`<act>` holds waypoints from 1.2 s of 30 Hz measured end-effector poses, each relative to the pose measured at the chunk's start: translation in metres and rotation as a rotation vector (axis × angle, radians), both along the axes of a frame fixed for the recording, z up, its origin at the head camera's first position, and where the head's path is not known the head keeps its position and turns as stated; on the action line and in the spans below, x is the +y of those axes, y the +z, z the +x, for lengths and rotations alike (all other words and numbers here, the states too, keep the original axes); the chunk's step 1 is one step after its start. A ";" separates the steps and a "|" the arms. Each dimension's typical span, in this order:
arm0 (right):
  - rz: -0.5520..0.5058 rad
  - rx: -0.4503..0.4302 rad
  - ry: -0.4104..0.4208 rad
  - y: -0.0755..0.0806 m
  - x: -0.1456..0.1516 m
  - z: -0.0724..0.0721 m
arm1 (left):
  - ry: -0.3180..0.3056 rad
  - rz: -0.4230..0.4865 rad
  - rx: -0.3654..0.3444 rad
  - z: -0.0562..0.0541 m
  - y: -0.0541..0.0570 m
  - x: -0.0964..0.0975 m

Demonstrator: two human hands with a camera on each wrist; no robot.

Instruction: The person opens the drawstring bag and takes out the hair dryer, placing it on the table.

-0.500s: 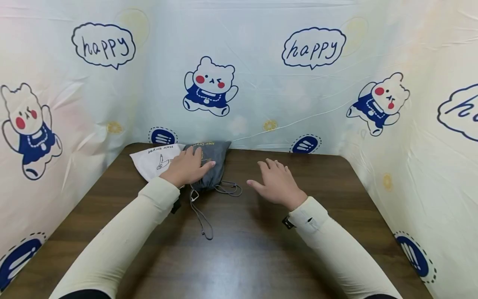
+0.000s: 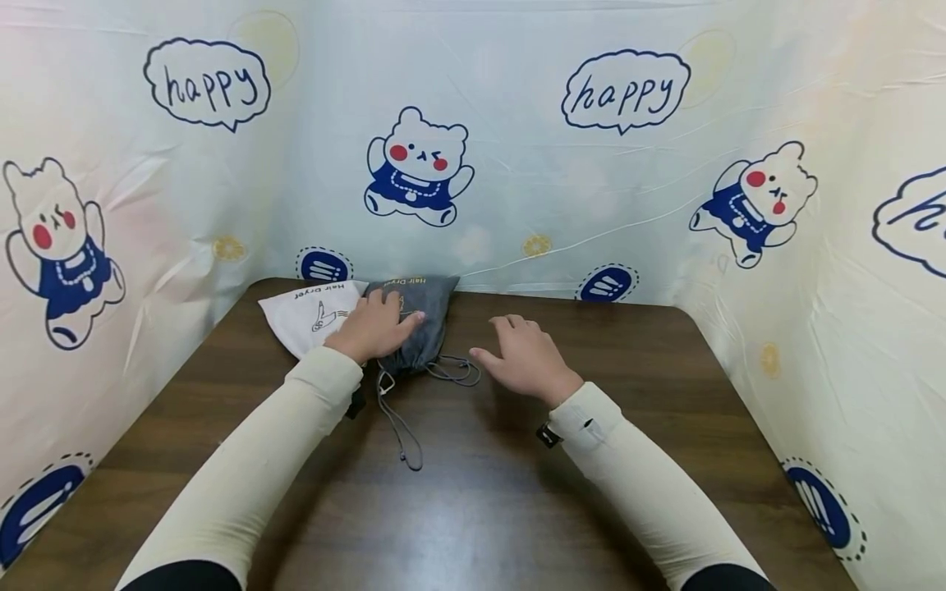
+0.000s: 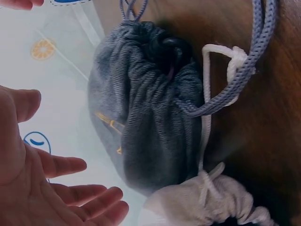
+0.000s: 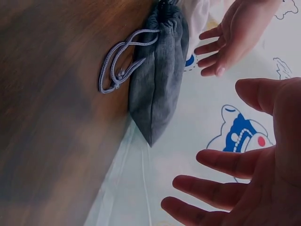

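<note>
A dark grey drawstring bag (image 2: pixel 430 328) with yellow "Hair Dryer" lettering lies near the table's back edge, its cord ends trailing toward the front. To its left is a white drawstring bag (image 2: pixel 299 316), also marked "Hair Dryer" with a line drawing; the grey one partly overlaps it. My left hand (image 2: pixel 375 327) hovers over where the two bags meet, fingers extended and holding nothing. The left wrist view shows the gathered mouth of the grey bag (image 3: pixel 155 108) beside this hand. My right hand (image 2: pixel 528 359) is to the right of the grey bag, fingers spread, nothing in it.
A brown wooden table (image 2: pixel 443 509) carries both bags. Pale printed cloth (image 2: pixel 510 148) with bears and "happy" bubbles hangs along the back and both sides. The grey cord (image 2: pixel 402 435) loops out over the tabletop in front of the bags.
My right hand has moved left, closer to the grey bag. The left hand stays over the bags with only a slight shift, and the bags lie as before.
</note>
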State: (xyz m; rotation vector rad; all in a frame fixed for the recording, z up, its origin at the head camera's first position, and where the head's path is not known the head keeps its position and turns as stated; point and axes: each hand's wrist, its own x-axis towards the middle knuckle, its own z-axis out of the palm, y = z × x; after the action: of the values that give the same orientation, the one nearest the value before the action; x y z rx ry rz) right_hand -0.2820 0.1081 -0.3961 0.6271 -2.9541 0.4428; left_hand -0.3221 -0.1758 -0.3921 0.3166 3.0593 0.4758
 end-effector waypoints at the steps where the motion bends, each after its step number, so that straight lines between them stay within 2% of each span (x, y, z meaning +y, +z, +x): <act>1: -0.001 0.001 0.000 0.000 -0.002 -0.001 | 0.004 0.004 -0.003 -0.001 -0.001 0.000; 8: -0.024 0.003 0.016 -0.004 -0.013 -0.009 | 0.021 0.015 -0.031 -0.005 -0.006 0.002; 20: -0.097 -0.104 -0.004 -0.010 -0.030 -0.021 | 0.054 0.029 -0.042 -0.014 -0.016 0.000; 28: -0.150 -0.182 0.011 -0.015 -0.040 -0.024 | 0.065 0.072 -0.069 -0.019 -0.023 -0.002; 36: -0.206 -0.177 -0.009 -0.026 -0.052 -0.034 | 0.053 0.051 -0.066 -0.024 -0.028 -0.006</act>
State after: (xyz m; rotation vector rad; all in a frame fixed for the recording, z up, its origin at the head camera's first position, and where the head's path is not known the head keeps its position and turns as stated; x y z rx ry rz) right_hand -0.3164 0.0559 -0.4225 0.5771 -3.0157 0.8288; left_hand -0.3456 -0.1819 -0.4206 0.2171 3.0023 0.5563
